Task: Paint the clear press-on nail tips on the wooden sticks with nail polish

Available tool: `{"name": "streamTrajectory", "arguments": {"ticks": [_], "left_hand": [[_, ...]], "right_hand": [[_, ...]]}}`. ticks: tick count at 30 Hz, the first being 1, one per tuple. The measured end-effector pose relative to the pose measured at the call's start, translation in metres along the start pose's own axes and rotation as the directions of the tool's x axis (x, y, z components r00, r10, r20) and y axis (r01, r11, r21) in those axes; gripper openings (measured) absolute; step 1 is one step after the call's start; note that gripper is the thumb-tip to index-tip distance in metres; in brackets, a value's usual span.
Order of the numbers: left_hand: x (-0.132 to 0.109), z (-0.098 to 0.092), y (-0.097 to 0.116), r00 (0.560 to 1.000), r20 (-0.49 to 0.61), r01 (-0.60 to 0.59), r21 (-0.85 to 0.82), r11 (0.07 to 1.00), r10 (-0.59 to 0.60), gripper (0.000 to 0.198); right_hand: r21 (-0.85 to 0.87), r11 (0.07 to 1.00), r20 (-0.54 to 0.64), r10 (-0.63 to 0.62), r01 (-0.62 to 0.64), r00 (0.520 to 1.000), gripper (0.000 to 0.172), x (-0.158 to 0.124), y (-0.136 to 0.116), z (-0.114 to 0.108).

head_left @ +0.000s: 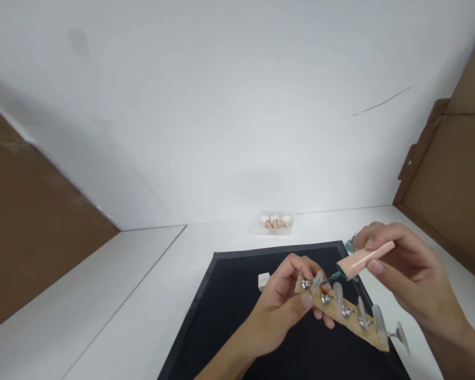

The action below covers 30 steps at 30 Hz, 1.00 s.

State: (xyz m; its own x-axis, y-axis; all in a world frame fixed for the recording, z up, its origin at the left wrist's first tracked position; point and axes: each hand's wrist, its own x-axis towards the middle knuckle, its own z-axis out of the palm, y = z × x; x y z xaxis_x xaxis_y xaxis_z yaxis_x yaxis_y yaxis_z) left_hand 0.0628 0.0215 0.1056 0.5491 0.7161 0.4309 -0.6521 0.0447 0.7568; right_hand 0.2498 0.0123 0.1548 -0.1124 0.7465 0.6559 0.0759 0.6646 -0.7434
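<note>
My left hand (279, 303) is closed around the upper left end of a nail display stand (354, 323), a pale wooden strip tilted down to the right. Several clear false nails (338, 298) stand along it on small silver mounts. Between the thumb and fingers of my right hand (411, 269) is a nail polish brush (362, 260) with a pink cap-handle. Its green-coated bristles point left and are at or very near the false nail at the strip's left end; whether they touch I cannot tell. That nail shows a greenish tint.
A black mat (237, 316) lies under my hands on the white table (114, 301). On the mat sits a small white block (263, 281). Behind it a clear tray (257, 229) holds several white-and-pink pieces. A teal item (349, 245) shows partly behind my right hand. Cardboard walls flank both sides.
</note>
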Motion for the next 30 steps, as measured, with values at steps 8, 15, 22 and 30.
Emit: {"name": "streamTrajectory", "arguments": {"ticks": [8, 15, 22, 30], "left_hand": [[0.002, 0.003, 0.001, 1.000, -0.028, 0.012, 0.018, 1.000, -0.011, 0.017], [0.002, 0.004, 0.001, 1.000, -0.013, 0.019, -0.048, 0.999, -0.019, 0.016], [0.002, 0.005, 0.002, 0.999, -0.019, 0.026, -0.057, 0.998, -0.027, 0.016], [0.003, 0.008, 0.005, 0.998, -0.046, 0.042, -0.021, 0.999, -0.043, 0.019]], "right_hand": [[0.009, 1.000, 0.090, 0.017, -0.018, 0.996, 0.018, 0.002, 0.001, 0.002], [-0.012, 0.998, 0.107, -0.067, 0.068, 0.992, 0.022, 0.004, -0.002, -0.001], [-0.013, 0.997, 0.116, -0.078, 0.080, 0.990, 0.022, 0.002, -0.001, -0.006], [0.040, 0.997, 0.107, -0.073, 0.069, 0.992, 0.014, 0.001, 0.001, -0.015]]}}
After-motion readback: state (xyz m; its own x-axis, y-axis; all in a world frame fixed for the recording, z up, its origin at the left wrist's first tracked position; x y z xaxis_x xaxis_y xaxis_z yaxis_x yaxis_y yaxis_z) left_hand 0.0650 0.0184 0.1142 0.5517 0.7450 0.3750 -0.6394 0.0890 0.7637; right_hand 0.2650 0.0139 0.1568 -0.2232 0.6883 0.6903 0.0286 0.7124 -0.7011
